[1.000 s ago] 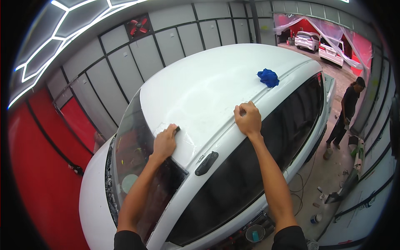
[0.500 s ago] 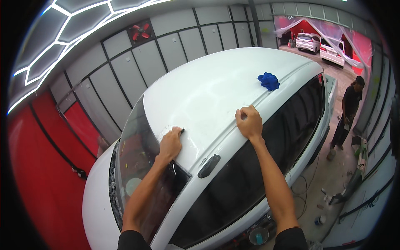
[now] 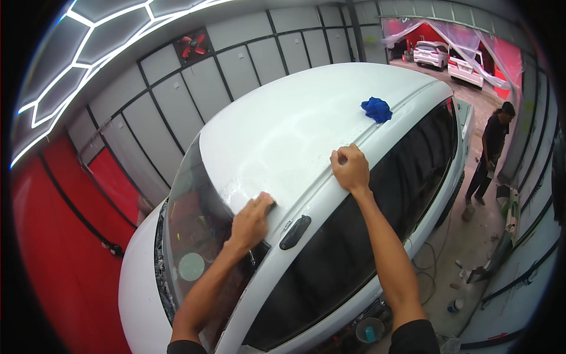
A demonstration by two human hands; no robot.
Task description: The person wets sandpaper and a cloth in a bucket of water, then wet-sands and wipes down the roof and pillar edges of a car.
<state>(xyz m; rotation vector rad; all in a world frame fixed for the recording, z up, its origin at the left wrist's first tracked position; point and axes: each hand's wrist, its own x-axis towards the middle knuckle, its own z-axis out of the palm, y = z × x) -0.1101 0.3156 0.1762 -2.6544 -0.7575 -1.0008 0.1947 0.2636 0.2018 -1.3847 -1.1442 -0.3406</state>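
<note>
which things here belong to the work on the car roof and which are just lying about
In use:
car roof
left hand, holding a dark piece
right hand, curled at the roof's edge

Apparently lying about:
blue cloth, unheld on the roof
bowl
tin

Left hand [image 3: 252, 221] with dark piece [image 3: 273, 203], curled right hand [image 3: 351, 169], white car roof [image 3: 300, 121], blue cloth [image 3: 377, 110]

Grey panelled wall [image 3: 180, 109], red wall [image 3: 59, 265], hexagonal ceiling lights [image 3: 92, 25]
</note>
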